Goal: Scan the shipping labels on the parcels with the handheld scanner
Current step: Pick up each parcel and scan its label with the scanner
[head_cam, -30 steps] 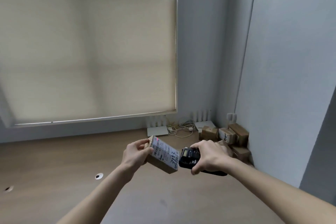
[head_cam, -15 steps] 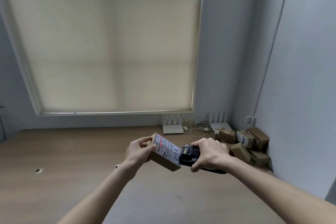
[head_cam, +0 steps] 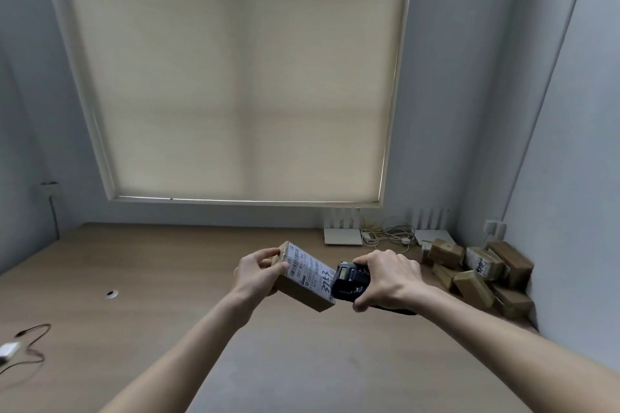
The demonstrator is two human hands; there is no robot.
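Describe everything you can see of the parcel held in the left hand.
The parcel is a small brown cardboard box, held tilted above the wooden desk. Its upper face carries a white shipping label with a barcode, small print and handwritten digits. The left hand grips its far end, fingers curled round it. The black handheld scanner, held in the right hand, sits at its near end.

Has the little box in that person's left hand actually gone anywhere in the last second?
Cannot tell. The camera itself swung, so the parcel only seems to shift against the white router. The left hand holds it by the scanner as before.
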